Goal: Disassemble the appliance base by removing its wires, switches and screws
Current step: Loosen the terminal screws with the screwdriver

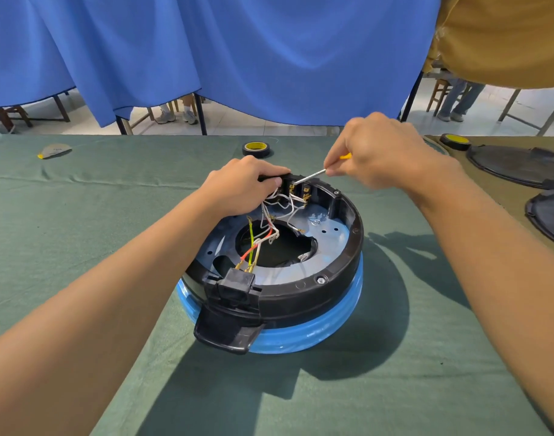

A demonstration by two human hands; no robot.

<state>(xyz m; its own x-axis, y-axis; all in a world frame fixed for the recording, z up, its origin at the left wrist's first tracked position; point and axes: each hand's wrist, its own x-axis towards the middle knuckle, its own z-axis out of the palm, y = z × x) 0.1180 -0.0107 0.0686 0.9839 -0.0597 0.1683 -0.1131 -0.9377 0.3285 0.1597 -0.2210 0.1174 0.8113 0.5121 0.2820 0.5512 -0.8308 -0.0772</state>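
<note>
The round appliance base (329, 287), black rim over a blue body, lies upside down on the green cloth. Inside it run white, red and yellow-green wires (263, 237) from a black socket block (235, 286) at the near rim to the switch terminals (299, 191) at the far rim. My left hand (241, 187) grips the far rim beside the switches. My right hand (376, 149) holds a yellow-handled screwdriver (313, 175), whose metal tip touches the switch terminals. A screw (320, 280) sits in the rim at the near right.
A roll of black tape with a yellow core (256, 148) lies behind the base. A second roll (455, 141) and black round covers (518, 165) lie on the right. A small grey-and-yellow object (54, 151) lies far left. Blue curtain (206, 51) hangs behind the table.
</note>
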